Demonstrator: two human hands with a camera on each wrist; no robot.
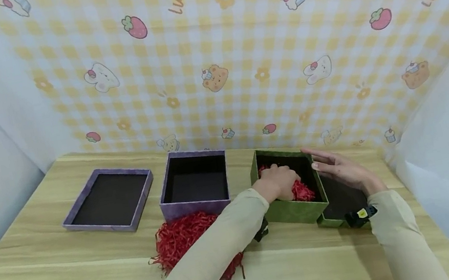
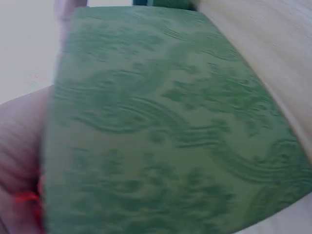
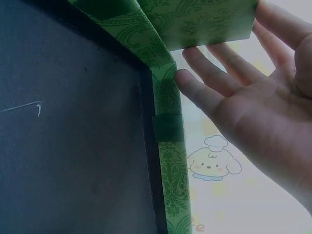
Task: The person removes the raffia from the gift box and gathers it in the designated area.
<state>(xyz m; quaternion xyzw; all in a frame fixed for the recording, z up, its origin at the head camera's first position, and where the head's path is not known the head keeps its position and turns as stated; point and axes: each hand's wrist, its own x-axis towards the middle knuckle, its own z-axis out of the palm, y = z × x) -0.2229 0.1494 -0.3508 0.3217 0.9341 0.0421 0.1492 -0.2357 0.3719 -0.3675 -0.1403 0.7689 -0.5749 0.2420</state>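
Inside the green box [image 1: 294, 211], my left hand [image 1: 278, 182] is curled over red shredded paper [image 1: 303, 191], knuckles up. Its fingertips are hidden among the shreds. In the left wrist view, the patterned green box wall [image 2: 156, 117] fills most of the picture, with a little red beside the hand [image 2: 19, 156]. My right hand [image 1: 343, 172] has its fingers extended at the box's right far corner. The right wrist view shows this hand [image 3: 243, 102] with fingertips against the box's outer wall [image 3: 209, 22], above the green lid [image 3: 173, 161].
The green lid lies inside up, its dark inside [image 1: 343, 197] right of the box. A purple box [image 1: 197, 208] stands to the left, and its purple lid [image 1: 133, 219] lies beyond it. More red shredded paper [image 1: 178, 239] is heaped in front, partly behind the left sleeve.
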